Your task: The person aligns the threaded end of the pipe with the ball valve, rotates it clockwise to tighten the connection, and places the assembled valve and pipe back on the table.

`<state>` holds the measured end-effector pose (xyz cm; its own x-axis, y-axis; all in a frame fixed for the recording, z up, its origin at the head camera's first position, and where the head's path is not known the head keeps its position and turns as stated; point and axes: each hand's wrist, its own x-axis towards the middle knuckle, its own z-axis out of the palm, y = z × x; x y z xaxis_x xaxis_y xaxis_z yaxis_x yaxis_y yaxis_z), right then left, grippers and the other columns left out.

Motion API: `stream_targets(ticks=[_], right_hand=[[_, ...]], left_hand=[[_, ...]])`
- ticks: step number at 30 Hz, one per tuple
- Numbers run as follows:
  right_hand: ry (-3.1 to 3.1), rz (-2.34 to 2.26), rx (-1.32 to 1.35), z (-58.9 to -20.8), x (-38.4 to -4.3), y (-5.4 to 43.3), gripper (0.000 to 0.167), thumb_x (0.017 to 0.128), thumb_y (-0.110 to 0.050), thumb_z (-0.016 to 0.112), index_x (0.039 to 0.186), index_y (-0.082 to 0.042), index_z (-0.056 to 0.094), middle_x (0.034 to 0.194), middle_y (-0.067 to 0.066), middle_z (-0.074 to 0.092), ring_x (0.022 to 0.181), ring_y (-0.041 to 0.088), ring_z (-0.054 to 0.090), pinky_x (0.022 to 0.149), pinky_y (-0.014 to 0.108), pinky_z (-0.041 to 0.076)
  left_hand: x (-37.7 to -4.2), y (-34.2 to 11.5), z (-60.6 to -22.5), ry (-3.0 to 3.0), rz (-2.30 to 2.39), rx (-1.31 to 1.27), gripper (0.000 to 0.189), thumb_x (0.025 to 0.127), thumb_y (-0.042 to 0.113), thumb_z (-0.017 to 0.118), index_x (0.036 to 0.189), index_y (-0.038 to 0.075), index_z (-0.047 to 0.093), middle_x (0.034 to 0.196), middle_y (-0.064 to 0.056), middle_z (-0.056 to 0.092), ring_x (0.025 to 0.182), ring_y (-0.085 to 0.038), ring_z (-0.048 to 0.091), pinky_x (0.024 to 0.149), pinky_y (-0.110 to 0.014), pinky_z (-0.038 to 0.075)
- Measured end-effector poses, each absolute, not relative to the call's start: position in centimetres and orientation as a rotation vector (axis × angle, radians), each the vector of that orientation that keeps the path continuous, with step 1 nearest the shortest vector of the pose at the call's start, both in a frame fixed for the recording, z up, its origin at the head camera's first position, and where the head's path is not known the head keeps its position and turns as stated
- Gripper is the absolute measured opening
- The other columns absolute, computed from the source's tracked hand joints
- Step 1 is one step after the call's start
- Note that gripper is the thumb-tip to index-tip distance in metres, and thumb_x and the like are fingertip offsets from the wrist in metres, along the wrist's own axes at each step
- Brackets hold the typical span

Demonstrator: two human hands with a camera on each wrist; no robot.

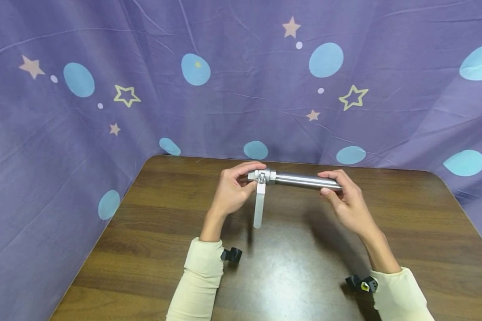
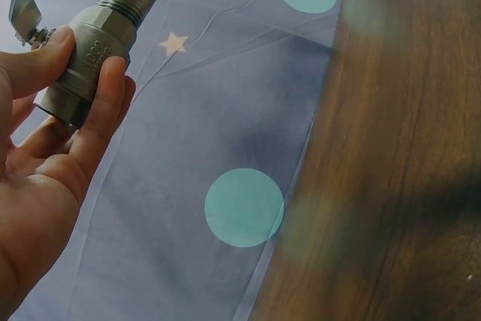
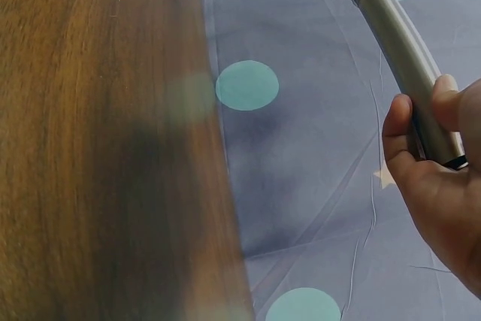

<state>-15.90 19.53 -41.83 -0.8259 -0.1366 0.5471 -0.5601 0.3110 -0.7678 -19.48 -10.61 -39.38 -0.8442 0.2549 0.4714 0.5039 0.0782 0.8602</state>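
Observation:
My left hand (image 1: 234, 189) grips a metal ball valve (image 1: 270, 175) by its body, thumb on the near side and fingers round the far side. The valve's flat lever handle (image 1: 259, 209) points down toward me. A smooth steel pipe (image 1: 301, 180) runs from the valve to the right, its threaded end (image 2: 120, 7) at the valve's hex collar in the left wrist view. Near the pipe's other end, my right hand (image 1: 351, 205) pinches it between thumb and fingers. Valve and pipe are held up above the table, roughly level.
The brown wooden table (image 1: 144, 263) lies below, with shadows of the hands on it. Behind and at the left hangs a purple curtain (image 1: 241, 120) with stars and blue dots. A black wrist mount (image 1: 231, 255) sticks out by the left sleeve, another mount (image 1: 361, 283) by the right.

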Motion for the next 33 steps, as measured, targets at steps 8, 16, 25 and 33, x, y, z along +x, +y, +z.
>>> stream_targets(ticks=[8, 16, 25, 33], right_hand=[[-2.213, 1.534, 0.625, -41.79, -15.87, 19.63, 0.037, 0.095, 0.019, 0.062, 0.131, 0.008, 0.067, 0.110, -0.008, 0.065, 0.081, 0.008, 0.069, 0.073, 0.015, 0.062], [-2.292, 1.430, 0.652, -41.61, -15.37, 19.42, 0.057, 0.091, 0.015, 0.070, 0.145, 0.003, 0.054, 0.143, 0.015, 0.051, 0.116, 0.003, 0.054, 0.083, 0.007, 0.055], [-2.249, 1.401, 0.656, -41.60, -15.31, 19.15, 0.039, 0.092, 0.018, 0.068, 0.127, 0.007, 0.056, 0.126, 0.011, 0.055, 0.098, 0.003, 0.056, 0.069, 0.009, 0.052], [-2.277, 1.394, 0.612, -41.47, -15.60, 19.21, 0.037, 0.094, 0.017, 0.066, 0.129, 0.007, 0.061, 0.122, 0.006, 0.059, 0.089, -0.001, 0.062, 0.072, 0.009, 0.056]], left_hand=[[-19.59, -10.67, -39.59, -2.149, -1.850, -0.779, 0.045, 0.082, -0.021, 0.065, 0.123, -0.006, 0.075, 0.128, -0.022, 0.076, 0.109, -0.015, 0.071, 0.092, -0.023, 0.065], [-19.52, -10.69, -39.69, -2.144, -1.844, -0.772, 0.045, 0.082, -0.021, 0.066, 0.123, -0.006, 0.075, 0.127, -0.022, 0.076, 0.109, -0.014, 0.070, 0.091, -0.021, 0.065], [-19.53, -10.61, -39.63, -2.145, -1.834, -0.774, 0.044, 0.082, -0.021, 0.066, 0.123, -0.006, 0.075, 0.126, -0.022, 0.076, 0.107, -0.013, 0.070, 0.091, -0.022, 0.065], [-19.56, -10.55, -39.50, -2.133, -1.847, -0.781, 0.045, 0.082, -0.022, 0.065, 0.123, -0.006, 0.075, 0.128, -0.022, 0.076, 0.109, -0.016, 0.071, 0.092, -0.022, 0.065]])
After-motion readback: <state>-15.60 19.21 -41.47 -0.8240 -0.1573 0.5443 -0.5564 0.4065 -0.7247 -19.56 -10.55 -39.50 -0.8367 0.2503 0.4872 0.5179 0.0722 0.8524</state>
